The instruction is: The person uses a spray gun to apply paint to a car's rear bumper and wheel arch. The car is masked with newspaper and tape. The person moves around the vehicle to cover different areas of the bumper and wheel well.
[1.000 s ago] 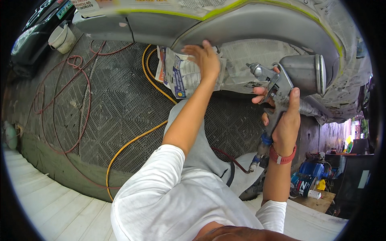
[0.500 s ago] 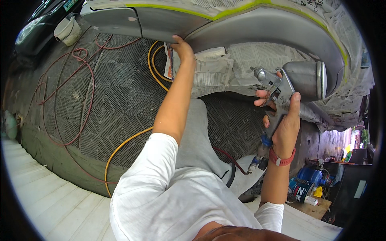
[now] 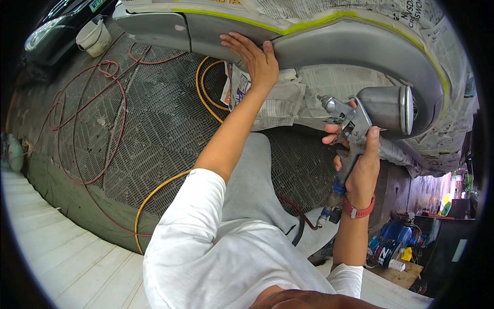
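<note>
My left hand (image 3: 254,62) lies flat against a grey car body panel (image 3: 329,41), its fingers stretched out just below a yellow-green masking tape strip (image 3: 309,24). Newspaper (image 3: 329,87) is spread below the panel, and more sheets cover the body above the tape. My right hand (image 3: 363,165) grips a metal spray gun (image 3: 350,129) with a silver cup (image 3: 383,108) on top, held close in front of the panel. A blue fitting (image 3: 338,186) at the handle's base connects to a dark red hose (image 3: 296,208) running past my legs.
A white bucket (image 3: 93,41) stands beside a dark car (image 3: 54,38) at upper left. Red hoses (image 3: 121,98) and a yellow hose (image 3: 159,188) cross the textured floor. A green container (image 3: 15,154) is at far left; a blue machine (image 3: 393,232) and a board (image 3: 406,273) are at lower right.
My left hand first moved left along the panel, then up and right, and now rests higher on it. The right hand and gun shifted slightly downward in view.
</note>
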Demonstrator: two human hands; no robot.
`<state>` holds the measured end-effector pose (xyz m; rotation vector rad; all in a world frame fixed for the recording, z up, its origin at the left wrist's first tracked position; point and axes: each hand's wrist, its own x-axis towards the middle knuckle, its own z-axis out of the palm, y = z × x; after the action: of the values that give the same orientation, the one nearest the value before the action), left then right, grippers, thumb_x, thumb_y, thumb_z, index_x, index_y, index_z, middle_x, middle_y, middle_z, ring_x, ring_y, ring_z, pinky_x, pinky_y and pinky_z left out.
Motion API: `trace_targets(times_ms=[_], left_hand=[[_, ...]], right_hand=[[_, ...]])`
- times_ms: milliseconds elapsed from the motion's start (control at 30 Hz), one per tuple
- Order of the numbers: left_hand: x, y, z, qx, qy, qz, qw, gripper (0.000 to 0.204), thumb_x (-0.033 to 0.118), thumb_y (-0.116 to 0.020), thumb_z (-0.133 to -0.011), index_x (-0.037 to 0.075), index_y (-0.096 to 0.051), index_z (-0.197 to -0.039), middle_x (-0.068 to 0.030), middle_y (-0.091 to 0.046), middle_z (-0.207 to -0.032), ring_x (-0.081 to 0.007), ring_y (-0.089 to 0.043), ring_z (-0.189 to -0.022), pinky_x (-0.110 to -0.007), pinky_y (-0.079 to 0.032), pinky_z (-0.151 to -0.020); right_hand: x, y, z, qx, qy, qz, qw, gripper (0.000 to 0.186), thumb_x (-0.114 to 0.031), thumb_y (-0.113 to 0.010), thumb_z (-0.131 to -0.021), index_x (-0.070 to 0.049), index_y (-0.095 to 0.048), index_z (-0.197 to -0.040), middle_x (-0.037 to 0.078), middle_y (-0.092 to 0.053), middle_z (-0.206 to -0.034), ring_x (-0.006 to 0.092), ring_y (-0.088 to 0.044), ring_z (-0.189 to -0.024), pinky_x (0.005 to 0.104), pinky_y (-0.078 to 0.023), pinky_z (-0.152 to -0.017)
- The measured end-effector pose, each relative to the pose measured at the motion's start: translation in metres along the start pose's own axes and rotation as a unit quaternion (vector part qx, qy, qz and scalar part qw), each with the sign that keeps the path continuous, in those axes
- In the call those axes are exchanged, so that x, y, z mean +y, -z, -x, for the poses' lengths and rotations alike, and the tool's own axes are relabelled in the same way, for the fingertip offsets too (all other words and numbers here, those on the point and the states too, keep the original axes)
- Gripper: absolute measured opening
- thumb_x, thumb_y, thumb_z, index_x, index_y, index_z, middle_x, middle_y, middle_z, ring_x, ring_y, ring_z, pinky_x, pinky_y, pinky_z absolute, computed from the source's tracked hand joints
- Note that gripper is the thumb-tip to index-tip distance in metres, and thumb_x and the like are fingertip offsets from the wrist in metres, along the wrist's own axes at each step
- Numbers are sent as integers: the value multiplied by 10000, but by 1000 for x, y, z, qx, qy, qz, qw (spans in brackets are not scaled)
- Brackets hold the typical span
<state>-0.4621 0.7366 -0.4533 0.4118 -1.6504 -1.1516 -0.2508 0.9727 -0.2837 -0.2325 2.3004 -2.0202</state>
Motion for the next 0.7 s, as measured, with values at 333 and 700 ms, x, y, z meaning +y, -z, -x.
trace_targets(times_ms=[333, 700], left_hand=[[-57, 74, -127, 121, -59, -51, 990, 875, 540, -219, -1145, -87, 135, -1642, -353, 207, -1709, -495, 149, -1611, -587, 60, -1309], [-124, 69, -30, -35, -66, -185, 980, 968, 624, -301, -1110, -85, 61, -1660, -381, 98, -1718, -523, 60, -1616, -611, -28, -1307]], right_hand=[[7, 8, 8, -9, -3, -60, 998, 703, -556, -307, -1149, 1, -556, -1499, 162, -775, -1108, 143, -736, -899, 233, -492, -517], [23, 21, 1, -24, 8, -63, 998, 671, -541, -454, -1129, -22, -545, -1545, 70, -746, -1009, 67, -640, -769, 221, -464, -497]])
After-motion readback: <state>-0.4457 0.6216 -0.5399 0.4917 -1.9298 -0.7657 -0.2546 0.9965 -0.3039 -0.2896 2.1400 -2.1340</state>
